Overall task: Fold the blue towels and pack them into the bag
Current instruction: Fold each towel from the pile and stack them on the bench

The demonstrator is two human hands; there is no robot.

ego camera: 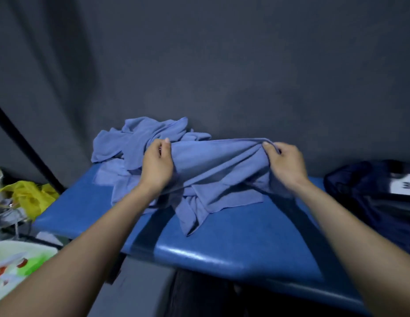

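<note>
Head view shows the left hand [157, 163] with fingers curled round 1 end of a blue towel [213, 163], thumb up at the cloth's top edge. The right hand [285, 161] pinches the other end, fingers closed over a gathered corner, so the upper hem runs nearly taut between the 2 hands while the rest sags in creases onto the blue table [233, 245].

Behind the left hand lies a pile of more towels [135, 138], loose and unfolded, touching the held one. The dark bag [368, 193] sits at the table's right end, well apart from the hands; whether it is open cannot be told.

To do this fold well, the hands should probably work outward to the true corners, since the right grip looks bunched, not on a clean corner. Lifting the cloth free of the pile and shaking the creases out would let it hang square. Then lay it flat on bare table before halving it, keeping the hems matched.
</note>
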